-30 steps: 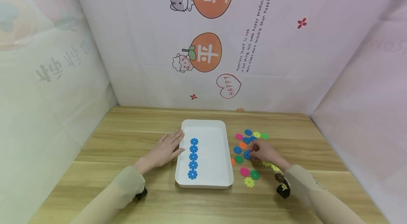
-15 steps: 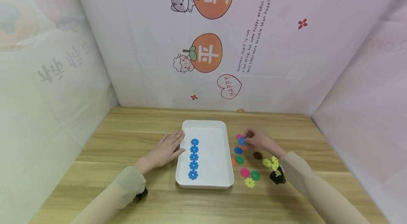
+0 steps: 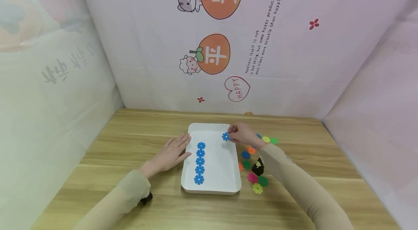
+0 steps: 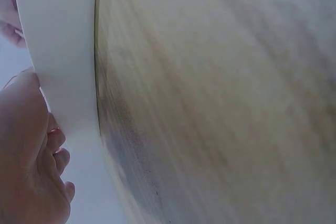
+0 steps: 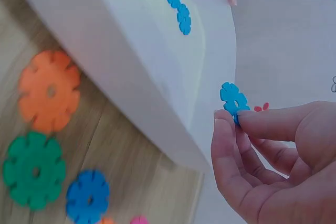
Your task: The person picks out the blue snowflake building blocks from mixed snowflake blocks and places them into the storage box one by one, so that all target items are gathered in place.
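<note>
Between thumb and fingertips my right hand (image 3: 244,134) pinches a blue notched plastic disc (image 3: 226,136), held over the far right corner of the white tray (image 3: 217,164). The right wrist view shows the same blue disc (image 5: 231,95) gripped at its edge. A column of several blue discs (image 3: 200,161) lies along the left side inside the tray, edge to edge. My left hand (image 3: 169,153) rests on the tray's left rim with fingers straight. In the left wrist view this hand (image 4: 29,156) touches the tray wall (image 4: 60,51).
Loose discs lie right of the tray, among them orange (image 3: 251,150), yellow (image 3: 257,188), pink (image 3: 252,177) and green (image 3: 262,181) ones. My right forearm (image 3: 300,183) hides part of them. A printed cloth (image 3: 277,92) closes off the table's far edge.
My right hand picked up a blue disc from the loose pile and carried it left over the tray's far right corner. The left hand stays on the rim.
</note>
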